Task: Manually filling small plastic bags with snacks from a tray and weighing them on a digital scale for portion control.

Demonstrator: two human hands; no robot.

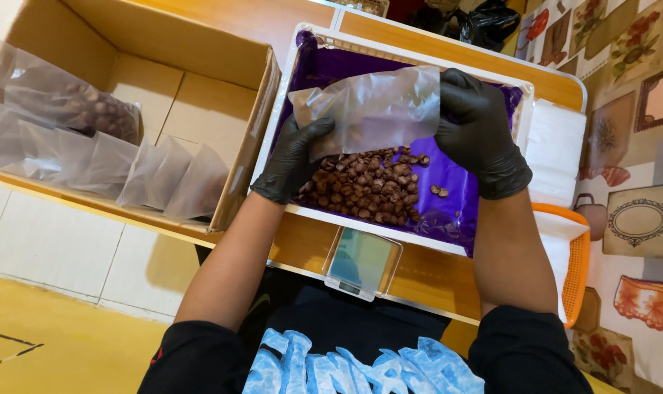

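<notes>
Both my hands wear black gloves and hold one clear plastic bag (375, 106) over a white tray (412, 44) lined with purple plastic. My left hand (291, 157) grips the bag's lower left edge, and my right hand (477, 124) grips its right side. Under the bag lies a heap of small brown round pieces (368, 191) on the purple liner. The bag looks empty.
A cardboard box (200, 51) at the left holds a filled bag of brown pieces (91, 109) and several clear bags (178, 179). A small digital scale (361, 263) sits on the wooden table edge near my body. An orange basket (576, 270) with white material stands at the right.
</notes>
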